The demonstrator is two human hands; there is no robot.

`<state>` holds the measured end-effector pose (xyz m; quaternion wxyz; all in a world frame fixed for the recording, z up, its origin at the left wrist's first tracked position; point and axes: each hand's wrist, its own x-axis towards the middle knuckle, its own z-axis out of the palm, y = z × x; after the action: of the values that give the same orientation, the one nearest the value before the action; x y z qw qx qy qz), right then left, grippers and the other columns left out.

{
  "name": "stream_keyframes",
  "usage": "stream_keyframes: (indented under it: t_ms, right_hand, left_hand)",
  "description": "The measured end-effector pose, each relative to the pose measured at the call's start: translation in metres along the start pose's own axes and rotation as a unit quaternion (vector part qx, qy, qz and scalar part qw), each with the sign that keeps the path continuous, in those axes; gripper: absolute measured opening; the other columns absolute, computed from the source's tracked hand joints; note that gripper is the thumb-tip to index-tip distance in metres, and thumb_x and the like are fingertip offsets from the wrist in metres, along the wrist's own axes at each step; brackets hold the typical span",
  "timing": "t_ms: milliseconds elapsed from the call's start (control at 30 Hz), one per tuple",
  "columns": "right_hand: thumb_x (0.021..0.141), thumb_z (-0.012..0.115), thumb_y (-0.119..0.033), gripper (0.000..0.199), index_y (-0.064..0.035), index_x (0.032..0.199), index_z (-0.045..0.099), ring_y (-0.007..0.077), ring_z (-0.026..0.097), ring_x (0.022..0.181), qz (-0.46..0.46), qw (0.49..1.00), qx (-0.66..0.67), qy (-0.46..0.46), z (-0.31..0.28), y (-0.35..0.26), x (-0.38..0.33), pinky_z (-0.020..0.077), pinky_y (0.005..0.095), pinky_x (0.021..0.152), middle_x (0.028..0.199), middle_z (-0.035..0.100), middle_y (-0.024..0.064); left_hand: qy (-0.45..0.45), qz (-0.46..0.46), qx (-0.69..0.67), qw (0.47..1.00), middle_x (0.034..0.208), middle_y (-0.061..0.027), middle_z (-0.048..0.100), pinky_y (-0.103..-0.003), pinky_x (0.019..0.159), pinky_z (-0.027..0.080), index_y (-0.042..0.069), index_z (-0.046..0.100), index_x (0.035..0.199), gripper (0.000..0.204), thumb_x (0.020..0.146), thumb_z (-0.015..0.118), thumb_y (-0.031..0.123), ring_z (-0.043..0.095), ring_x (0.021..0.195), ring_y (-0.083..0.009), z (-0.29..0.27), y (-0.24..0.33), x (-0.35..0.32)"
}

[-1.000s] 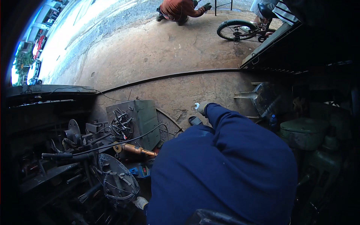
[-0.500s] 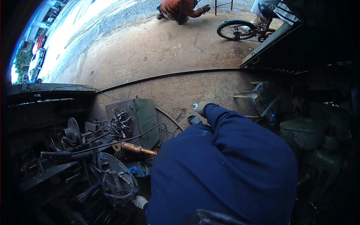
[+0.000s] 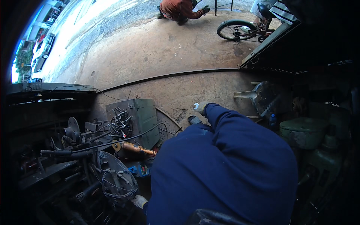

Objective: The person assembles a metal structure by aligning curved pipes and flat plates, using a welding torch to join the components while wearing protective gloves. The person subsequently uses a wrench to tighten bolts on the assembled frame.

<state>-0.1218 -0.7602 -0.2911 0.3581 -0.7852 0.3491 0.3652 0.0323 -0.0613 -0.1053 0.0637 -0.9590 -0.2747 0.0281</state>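
Right hand (image 3: 201, 108) unmoved, gloved, near floor (image 3: 176, 93).

A broad mass of dark blue sleeve fills the lower middle of the view; from it the right forearm rises up and to the left, bent at the elbow, the cuff ending just short of the right hand (image 3: 201, 108); that hand wears a pale glove, is small and far from the camera, and whether its fingers are curled or spread cannot be told; the left hand (image 3: 139, 201), also in a pale glove, shows only as a small patch at the sleeve's lower left edge, its fingers hidden.
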Motion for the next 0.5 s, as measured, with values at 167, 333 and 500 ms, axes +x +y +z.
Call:
stream_keyframes:
  t_ms: [167, 333, 500]
  right_hand:
    - [0.094, 0.058, -0.039, 0.04, -0.0143, 0.12, 0.076, 0.0348, 0.069, 0.113, -0.007, 1.0, -0.023, -0.007, -0.001, -0.001, 0.002, 0.0539, 0.0453, 0.095, 0.123, 0.073, 0.0165]
    - [0.096, 0.057, -0.043, 0.041, -0.0154, 0.119, 0.076, 0.0354, 0.071, 0.11, 0.006, 1.0, -0.006, -0.02, -0.009, -0.011, -0.011, 0.0545, 0.0461, 0.093, 0.119, 0.074, 0.0163]
    - [0.096, 0.057, -0.044, 0.041, -0.0159, 0.118, 0.077, 0.0348, 0.071, 0.109, 0.002, 1.0, -0.007, -0.011, -0.002, -0.003, -0.003, 0.0547, 0.0453, 0.093, 0.119, 0.074, 0.016]
  left_hand:
    - [0.002, 0.005, 0.001, 1.0, 0.134, -0.027, 0.063, -0.053, 0.102, 0.049, 0.005, 0.048, 0.149, 0.054, 0.099, 0.044, 0.025, 0.061, 0.122, -0.0441, 0.0, 0.003, 0.001]
    - [0.003, 0.005, 0.007, 1.0, 0.134, -0.0271, 0.063, -0.053, 0.102, 0.049, 0.005, 0.047, 0.149, 0.054, 0.1, 0.044, 0.026, 0.061, 0.122, -0.0442, -0.002, -0.003, 0.001]
    - [0.002, 0.009, 0.007, 1.0, 0.134, -0.0272, 0.062, -0.053, 0.102, 0.049, 0.005, 0.047, 0.15, 0.054, 0.1, 0.044, 0.026, 0.061, 0.122, -0.0442, -0.003, 0.003, 0.0]
